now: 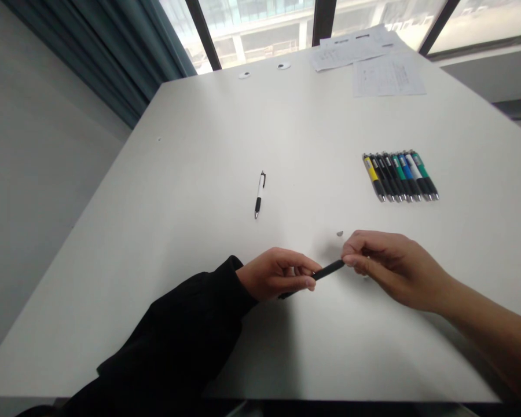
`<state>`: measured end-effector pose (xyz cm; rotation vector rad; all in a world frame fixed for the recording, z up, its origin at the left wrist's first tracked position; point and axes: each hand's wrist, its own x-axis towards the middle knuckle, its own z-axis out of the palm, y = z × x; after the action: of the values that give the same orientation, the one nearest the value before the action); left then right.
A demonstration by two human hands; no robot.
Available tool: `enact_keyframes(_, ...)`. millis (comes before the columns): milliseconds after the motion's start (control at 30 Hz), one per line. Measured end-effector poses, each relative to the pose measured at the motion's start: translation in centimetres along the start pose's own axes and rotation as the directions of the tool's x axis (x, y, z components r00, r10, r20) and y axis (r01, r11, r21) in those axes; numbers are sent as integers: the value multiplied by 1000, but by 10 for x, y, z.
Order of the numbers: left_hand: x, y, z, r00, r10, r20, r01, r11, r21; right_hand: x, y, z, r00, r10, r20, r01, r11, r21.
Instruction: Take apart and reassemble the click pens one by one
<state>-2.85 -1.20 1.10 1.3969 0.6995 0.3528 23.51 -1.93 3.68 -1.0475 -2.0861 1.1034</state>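
My left hand [282,272], in a black sleeve, is closed round the middle of a black pen [329,270]. The thumb and fingers of my right hand [386,263] pinch the pen's right end, which they hide. The pen slants up to the right, low over the table. Just beyond my right hand lies a small metallic piece [340,233], too small to name. A bit of something pale shows under the right fingers; I cannot make it out. Farther off, a white pen [260,194] with a black grip lies alone.
At right, a row of several pens [399,176] in yellow, black, green, blue and white lies side by side on the white table [200,174]. Paper sheets [388,75] and two small white ovals [283,66] are near the window. A dark curtain [113,52] hangs at left.
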Motion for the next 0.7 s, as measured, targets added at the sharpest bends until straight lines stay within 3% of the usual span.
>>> enact_keyframes(167, 0, 1, 1, 1000, -18, -24, 17, 999, -46, -6, 3, -20, 1000, 10, 5, -11, 1000, 22)
enact_keyframes(233, 0, 2, 1, 999, -34, -4, 33, 997, -64, -9, 8, -32, 993, 58, 103, -57, 998, -14)
enact_keyframes(333, -1, 3, -1, 999, -41, 9, 42, 998, -56, -9, 19, -41, 944, 176, 280, -122, 972, -200)
enact_keyframes(467, -1, 3, -1, 999, -32, 5, 33, 998, -49, -5, 25, -36, 897, 176, 405, -72, 963, -259)
enact_keyframes(567, 0, 4, -1, 999, -36, 6, 36, 999, -33, -4, 24, -32, 903, 139, 406, -48, 973, -227)
enact_keyframes(700, 1, 4, -1, 1000, -21, 8, 21, 1000, -10, -7, 21, -32, 943, 111, 313, -50, 979, -195)
